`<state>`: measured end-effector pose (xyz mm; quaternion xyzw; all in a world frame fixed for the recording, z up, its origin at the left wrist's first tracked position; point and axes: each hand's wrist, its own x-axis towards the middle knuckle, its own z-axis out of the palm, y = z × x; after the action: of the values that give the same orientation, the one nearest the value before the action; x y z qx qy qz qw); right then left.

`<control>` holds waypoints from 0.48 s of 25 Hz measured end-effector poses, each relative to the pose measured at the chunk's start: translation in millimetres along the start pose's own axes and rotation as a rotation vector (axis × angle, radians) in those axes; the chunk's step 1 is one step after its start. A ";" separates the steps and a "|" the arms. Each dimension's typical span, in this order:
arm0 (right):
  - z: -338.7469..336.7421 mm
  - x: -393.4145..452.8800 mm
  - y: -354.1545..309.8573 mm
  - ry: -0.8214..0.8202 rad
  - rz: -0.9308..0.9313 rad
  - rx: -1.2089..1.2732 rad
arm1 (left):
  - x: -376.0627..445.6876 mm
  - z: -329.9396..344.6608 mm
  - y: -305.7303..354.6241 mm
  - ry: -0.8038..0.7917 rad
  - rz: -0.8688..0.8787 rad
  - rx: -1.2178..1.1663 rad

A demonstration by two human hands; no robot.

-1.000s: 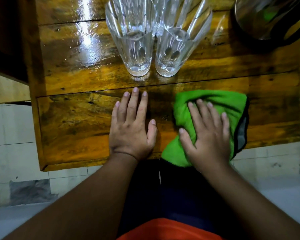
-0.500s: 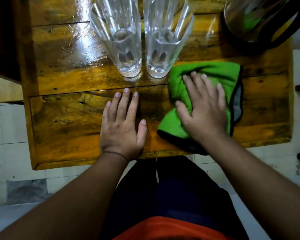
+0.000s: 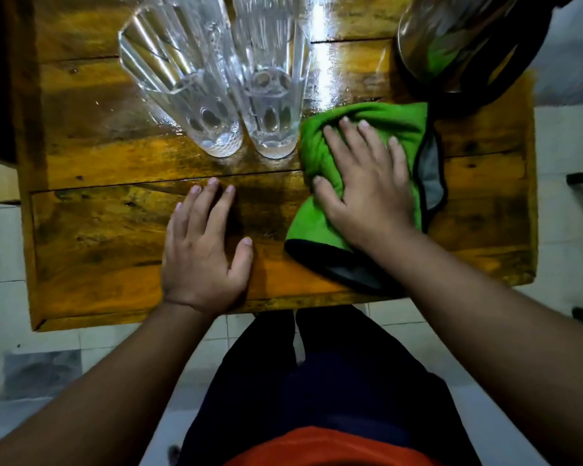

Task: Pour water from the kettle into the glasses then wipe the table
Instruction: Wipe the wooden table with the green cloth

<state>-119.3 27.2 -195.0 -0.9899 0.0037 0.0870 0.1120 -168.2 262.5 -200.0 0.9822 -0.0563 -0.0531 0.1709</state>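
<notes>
Right hand [image 3: 367,190] flat on the green cloth [image 3: 377,129] beside the glasses [image 3: 249,105], left hand [image 3: 202,253] flat on the table [image 3: 98,230], both relaxed.

Two tall faceted glasses [image 3: 249,105] are standing upright side by side, holding water. A crumpled green cloth [image 3: 371,129] is lying just right of them, below the kettle [image 3: 451,38].

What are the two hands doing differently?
The right hand presses flat on the folded green cloth; the left hand rests bare on the brown wooden table. The right hand sits nearer the clear ribbed glasses. Both hands have straight fingers.
</notes>
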 end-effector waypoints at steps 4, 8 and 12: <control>3.1 -68.0 17.9 -0.030 -0.023 -0.043 | 17.5 17.1 65.7 0.036 0.036 -0.052; -1.4 -101.3 44.8 -0.088 -0.026 -0.053 | 19.8 39.6 86.4 -0.004 0.015 -0.003; -12.1 -16.7 32.2 -0.057 -0.041 -0.004 | 21.0 38.7 86.6 0.019 0.014 0.055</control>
<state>-134.6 -7.1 -187.6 -0.9871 -0.0202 0.1130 0.1120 -160.2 166.0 -208.4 0.9866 -0.0630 -0.0410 0.1447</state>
